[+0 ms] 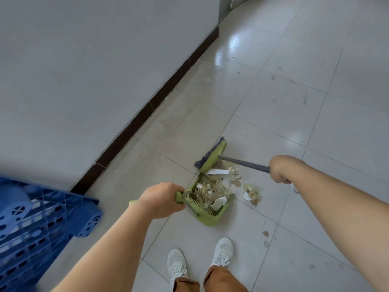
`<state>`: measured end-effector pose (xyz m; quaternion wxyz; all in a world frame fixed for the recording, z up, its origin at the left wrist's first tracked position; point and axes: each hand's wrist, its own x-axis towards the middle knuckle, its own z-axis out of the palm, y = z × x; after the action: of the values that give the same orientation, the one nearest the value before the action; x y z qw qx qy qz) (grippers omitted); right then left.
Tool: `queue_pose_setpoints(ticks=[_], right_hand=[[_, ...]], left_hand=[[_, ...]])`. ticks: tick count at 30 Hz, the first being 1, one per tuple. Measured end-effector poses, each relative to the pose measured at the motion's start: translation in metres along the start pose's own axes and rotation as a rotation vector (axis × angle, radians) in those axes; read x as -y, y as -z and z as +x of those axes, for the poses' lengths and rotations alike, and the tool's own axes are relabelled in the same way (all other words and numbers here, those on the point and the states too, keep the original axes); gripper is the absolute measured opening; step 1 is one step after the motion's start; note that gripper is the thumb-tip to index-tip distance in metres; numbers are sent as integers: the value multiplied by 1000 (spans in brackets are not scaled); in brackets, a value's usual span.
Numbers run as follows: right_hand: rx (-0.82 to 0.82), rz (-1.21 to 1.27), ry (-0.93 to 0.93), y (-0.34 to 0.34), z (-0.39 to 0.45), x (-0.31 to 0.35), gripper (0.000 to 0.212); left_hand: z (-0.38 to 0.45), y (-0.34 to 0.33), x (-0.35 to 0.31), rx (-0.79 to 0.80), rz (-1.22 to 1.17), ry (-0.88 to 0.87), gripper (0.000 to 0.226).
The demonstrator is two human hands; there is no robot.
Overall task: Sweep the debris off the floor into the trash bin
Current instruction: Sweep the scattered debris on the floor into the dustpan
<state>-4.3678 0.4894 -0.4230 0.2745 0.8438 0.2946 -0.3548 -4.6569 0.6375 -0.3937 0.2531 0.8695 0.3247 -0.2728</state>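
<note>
My left hand (pixel 161 199) grips the green handle of a green dustpan (pixel 207 216) that rests on the tiled floor and holds peels and paper scraps. My right hand (pixel 281 168) is closed around the grey pole of a green broom (pixel 212 154), whose head touches the far edge of the pan. A small pile of debris (pixel 251 193) lies on the tiles just right of the pan. Two brown scraps (pixel 265 238) lie nearer to my feet. No trash bin shows in this view.
A blue perforated plastic crate (pixel 37 218) stands at the left, close to my left arm. A grey wall with a dark baseboard (pixel 147 108) runs diagonally on the left. My white shoes (pixel 200 260) stand just below the pan. Scuffed tiles stretch to the right.
</note>
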Motion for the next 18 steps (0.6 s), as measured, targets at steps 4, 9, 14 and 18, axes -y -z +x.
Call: queue_pose_setpoints(ticks=[4, 9, 14, 18], right_hand=[[68, 87, -62, 12, 0, -30, 28], [144, 300, -91, 6, 13, -38, 37], [189, 498, -64, -5, 34, -11, 38], [202, 352, 91, -10, 32, 26, 34]], left_hand=[[5, 3, -2, 1, -7, -10, 25], [14, 10, -3, -12, 5, -12, 26], [26, 13, 0, -16, 28, 12, 23], [36, 16, 5, 12, 16, 36, 21]])
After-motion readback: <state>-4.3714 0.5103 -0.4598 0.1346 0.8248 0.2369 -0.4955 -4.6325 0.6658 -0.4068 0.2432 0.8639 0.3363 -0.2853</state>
